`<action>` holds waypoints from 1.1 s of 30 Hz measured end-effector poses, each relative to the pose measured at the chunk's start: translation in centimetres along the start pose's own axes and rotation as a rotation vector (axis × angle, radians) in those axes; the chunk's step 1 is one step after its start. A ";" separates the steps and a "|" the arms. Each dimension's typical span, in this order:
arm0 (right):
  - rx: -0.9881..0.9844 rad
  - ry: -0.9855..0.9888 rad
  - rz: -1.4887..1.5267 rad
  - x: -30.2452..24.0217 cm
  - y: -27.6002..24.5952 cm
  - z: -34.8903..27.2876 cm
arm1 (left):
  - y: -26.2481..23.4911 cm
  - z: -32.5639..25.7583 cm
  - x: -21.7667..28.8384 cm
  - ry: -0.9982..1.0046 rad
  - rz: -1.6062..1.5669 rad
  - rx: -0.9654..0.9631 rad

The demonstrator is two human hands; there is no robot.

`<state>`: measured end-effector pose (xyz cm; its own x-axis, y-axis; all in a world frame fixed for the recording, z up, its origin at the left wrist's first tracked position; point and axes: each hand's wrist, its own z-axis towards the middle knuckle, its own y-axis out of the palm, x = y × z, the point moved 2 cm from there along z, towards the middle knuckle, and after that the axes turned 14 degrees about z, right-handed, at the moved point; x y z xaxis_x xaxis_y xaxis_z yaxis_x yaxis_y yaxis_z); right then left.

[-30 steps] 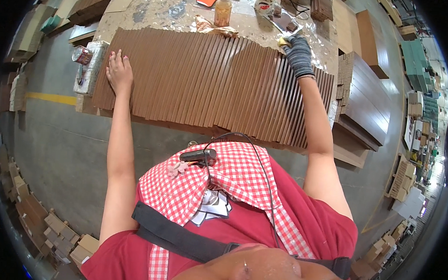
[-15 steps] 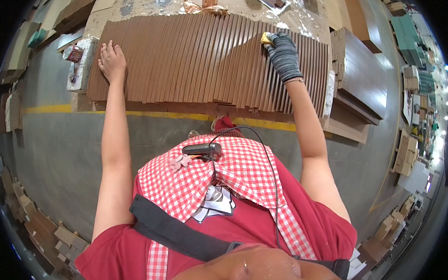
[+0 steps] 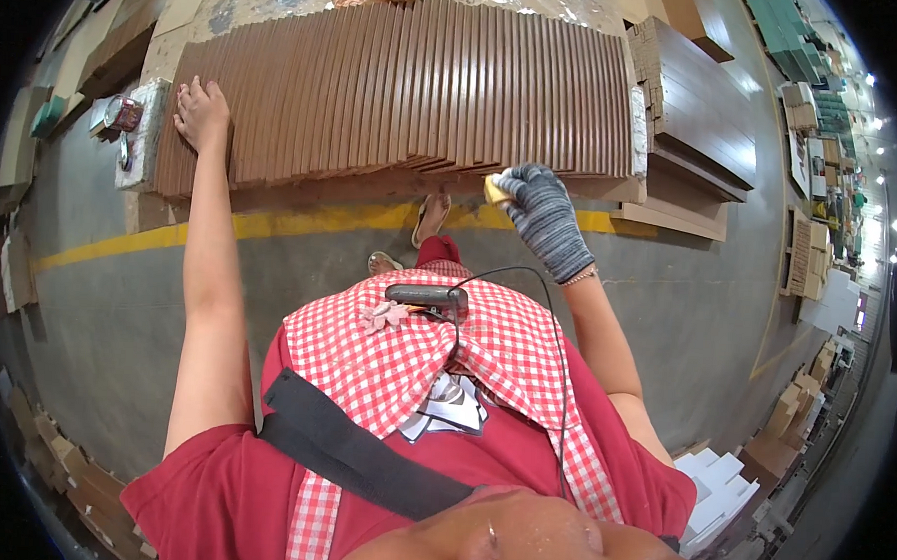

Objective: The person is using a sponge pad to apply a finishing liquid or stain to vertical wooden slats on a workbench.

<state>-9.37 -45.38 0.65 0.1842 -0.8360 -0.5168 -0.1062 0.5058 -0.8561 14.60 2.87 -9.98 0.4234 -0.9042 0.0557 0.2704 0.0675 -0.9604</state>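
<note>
A long row of brown wooden strips (image 3: 407,88), set side by side, spreads across the work table in front of me. My bare left hand (image 3: 203,117) lies flat on the row's left end with fingers stretched out. In a grey knit glove, my right hand (image 3: 546,219) pinches a small yellow sponge (image 3: 495,190) at its fingertips. That hand hangs in the air just off the near edge of the strips, right of the middle, apart from them.
A pale block (image 3: 142,147) stands at the row's left end, beside a glass jar (image 3: 124,114). Stacked dark boards (image 3: 702,101) rise to the right. A yellow line (image 3: 301,220) crosses the grey floor near my feet, and a black cable (image 3: 542,314) hangs over my apron.
My right hand has come off the top of the strips with the sponge, moving toward me past their near edge. My left hand stays on the left end. The view has shifted.
</note>
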 end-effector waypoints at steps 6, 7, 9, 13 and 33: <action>0.306 0.024 0.207 1.8 -2.7 -0.5 | 0.2 0.0 0.8 -0.015 -0.012 -0.022; 0.290 0.053 0.164 2.0 -2.6 -0.2 | 0.0 -0.2 0.8 -0.019 -0.014 -0.023; 0.294 0.035 0.108 2.2 -2.0 0.4 | -0.5 -0.3 1.2 -0.011 -0.028 -0.025; 0.315 0.046 0.046 3.7 -1.8 1.8 | -1.0 -1.1 1.0 -0.030 -0.046 -0.007; 0.216 -0.079 -0.256 12.8 -5.2 22.0 | -4.3 -5.8 -2.1 -0.003 -0.013 0.054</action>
<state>15.00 -54.03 -1.42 0.2539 -0.9269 -0.2763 0.1615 0.3223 -0.9328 7.55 2.04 -7.51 0.4219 -0.9040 0.0689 0.3218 0.0783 -0.9436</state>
